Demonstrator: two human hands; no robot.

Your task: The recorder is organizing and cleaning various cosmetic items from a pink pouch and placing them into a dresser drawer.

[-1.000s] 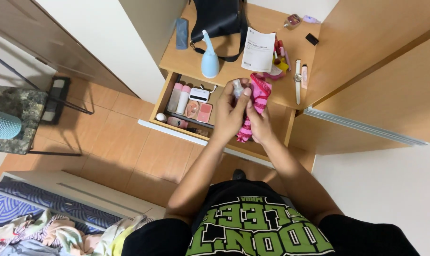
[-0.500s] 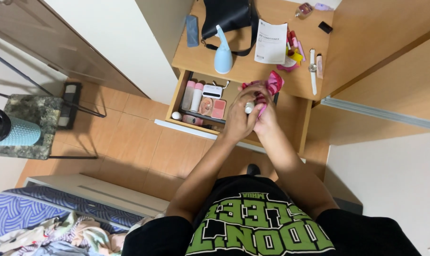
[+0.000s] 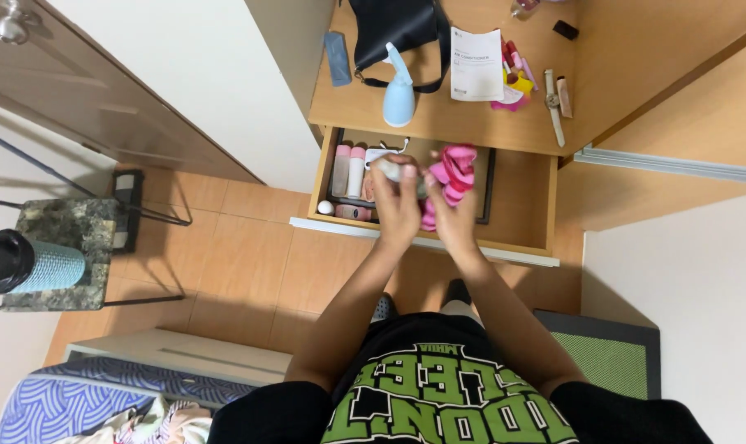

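A white printed leaflet (image 3: pixel 477 64) with black text lies flat on the desktop (image 3: pixel 365 111), near its back edge and right of the middle. In the open drawer (image 3: pixel 521 197), at its left end, two pink-capped cosmetic tubes (image 3: pixel 348 168) lie side by side, with a small pink container (image 3: pixel 352 212) and a white round cap (image 3: pixel 325 208) by the front left corner. The left hand (image 3: pixel 398 205) holds a small pale tube (image 3: pixel 389 170) above the drawer.

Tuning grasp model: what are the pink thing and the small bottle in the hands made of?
Pink item in right hand: looks like soft matte fabric, since it folds and bunches. Small bottle in left hand: probably smooth plastic, pale with slight sheen; too small to confirm.
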